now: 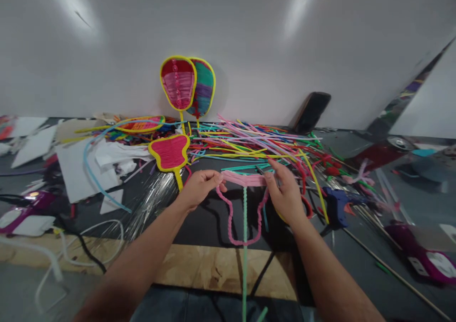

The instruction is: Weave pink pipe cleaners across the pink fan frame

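Between my two hands hangs a frame of twisted pink pipe cleaner, its rounded end toward me. Rows of light pink pipe cleaner fill its wide far end. A pale green twisted pipe cleaner stem runs down the middle, past the frame, toward my lap. My left hand pinches the left corner with thumb and fingertips. At the right corner, my right hand grips the frame near the thumb, its index finger stretched out. The palm side of the right hand hides part of that edge.
Loose colourful pipe cleaners lie heaped behind the frame. Yellow-rimmed fans lean on the white panel, with a pink one nearer. A dark phone, a red can, a blue glue gun and cables are around.
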`<action>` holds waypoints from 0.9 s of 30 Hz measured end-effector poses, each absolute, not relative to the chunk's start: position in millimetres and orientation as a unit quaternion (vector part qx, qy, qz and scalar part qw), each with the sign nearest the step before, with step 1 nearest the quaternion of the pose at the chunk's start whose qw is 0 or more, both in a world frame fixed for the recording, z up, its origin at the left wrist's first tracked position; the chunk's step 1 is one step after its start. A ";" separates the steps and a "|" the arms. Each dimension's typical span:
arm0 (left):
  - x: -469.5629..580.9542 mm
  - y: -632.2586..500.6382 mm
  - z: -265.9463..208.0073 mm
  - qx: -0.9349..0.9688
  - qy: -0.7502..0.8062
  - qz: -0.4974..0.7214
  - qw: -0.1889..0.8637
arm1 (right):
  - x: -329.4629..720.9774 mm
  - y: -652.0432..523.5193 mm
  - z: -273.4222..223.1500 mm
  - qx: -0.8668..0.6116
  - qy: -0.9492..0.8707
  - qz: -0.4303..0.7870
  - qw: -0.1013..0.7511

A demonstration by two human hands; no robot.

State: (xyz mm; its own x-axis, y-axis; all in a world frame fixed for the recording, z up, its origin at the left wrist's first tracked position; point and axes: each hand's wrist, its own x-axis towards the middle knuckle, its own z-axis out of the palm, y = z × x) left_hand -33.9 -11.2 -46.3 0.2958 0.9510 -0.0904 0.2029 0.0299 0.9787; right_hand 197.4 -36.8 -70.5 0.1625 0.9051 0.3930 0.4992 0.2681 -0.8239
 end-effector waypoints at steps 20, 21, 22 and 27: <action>-21.5 -22.7 -42.0 0.606 0.449 0.272 0.597 | 175.4 -55.1 -64.7 -0.516 -0.773 0.047 0.365; -22.4 -22.8 -41.4 0.622 0.446 0.268 0.585 | 175.0 -55.2 -64.6 -0.517 -0.774 0.045 0.364; -23.4 -22.9 -40.9 0.642 0.444 0.264 0.567 | 174.8 -55.3 -64.4 -0.517 -0.775 0.043 0.361; -26.0 -21.9 -41.4 0.734 0.439 0.265 0.447 | 174.8 -55.6 -63.6 -0.517 -0.780 0.032 0.351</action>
State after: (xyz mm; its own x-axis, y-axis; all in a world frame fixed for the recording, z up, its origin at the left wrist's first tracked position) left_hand -26.0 -21.9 -41.4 0.4750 0.8800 -0.0033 0.4071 -0.2164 0.8873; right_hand 174.8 -55.6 -63.6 -0.2180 0.8298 0.5138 0.7841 0.4623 -0.4140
